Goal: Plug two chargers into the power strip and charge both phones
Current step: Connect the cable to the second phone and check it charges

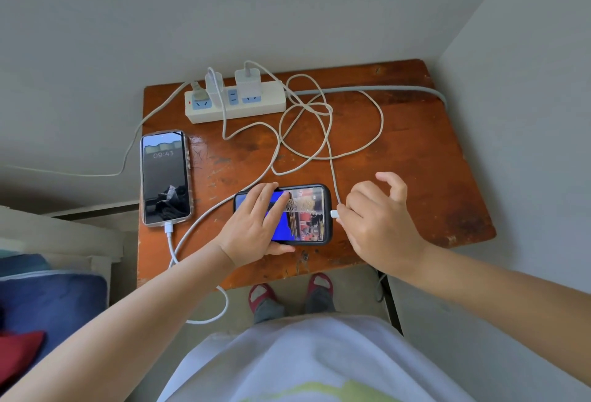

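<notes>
Your right hand (pixel 380 219) pinches the white plug (pixel 334 213) at the right end of the dark phone (pixel 307 213), which lies crosswise on the counter (pixel 399 158). Push leftward, along its length, while your left hand (pixel 256 226), fingers spread flat, braces it.

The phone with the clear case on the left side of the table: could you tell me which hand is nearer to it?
The left hand. It rests on the black phone just right of the clear-cased phone; the right hand is farther right, at the cable plug.
</notes>
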The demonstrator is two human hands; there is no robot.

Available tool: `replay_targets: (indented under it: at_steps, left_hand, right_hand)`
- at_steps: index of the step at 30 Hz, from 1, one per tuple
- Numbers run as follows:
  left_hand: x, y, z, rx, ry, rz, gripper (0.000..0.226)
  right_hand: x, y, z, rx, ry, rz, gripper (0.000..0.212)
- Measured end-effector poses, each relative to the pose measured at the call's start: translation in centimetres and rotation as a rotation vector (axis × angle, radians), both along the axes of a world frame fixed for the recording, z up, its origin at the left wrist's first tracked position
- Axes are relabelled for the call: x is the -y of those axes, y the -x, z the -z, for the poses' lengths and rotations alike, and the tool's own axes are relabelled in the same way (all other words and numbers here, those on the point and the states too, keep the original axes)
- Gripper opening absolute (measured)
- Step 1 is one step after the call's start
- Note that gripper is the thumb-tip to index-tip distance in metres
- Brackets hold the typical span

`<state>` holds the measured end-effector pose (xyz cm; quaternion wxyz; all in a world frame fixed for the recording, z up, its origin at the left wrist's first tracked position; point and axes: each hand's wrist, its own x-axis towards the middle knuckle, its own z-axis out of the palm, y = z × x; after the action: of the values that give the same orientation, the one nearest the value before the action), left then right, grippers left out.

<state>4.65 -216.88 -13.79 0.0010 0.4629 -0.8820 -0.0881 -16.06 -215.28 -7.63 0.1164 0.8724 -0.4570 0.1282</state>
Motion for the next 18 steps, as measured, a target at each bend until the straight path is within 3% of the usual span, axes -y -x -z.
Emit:
replay_targets:
  at_steps: [9,18]
  left_hand:
    - [0.4,-0.3,-0.3,0.199,-0.062,0.101,0.085]
    - [0.8,-0.2,0.4,0.292,0.076,0.228,0.085]
  right_hand:
    - [1.1,1.2,3.0,0.107,-0.102,-0.057,0.016]
    - [0.4,1.8,5.7,0.141,-0.202,0.003,0.018]
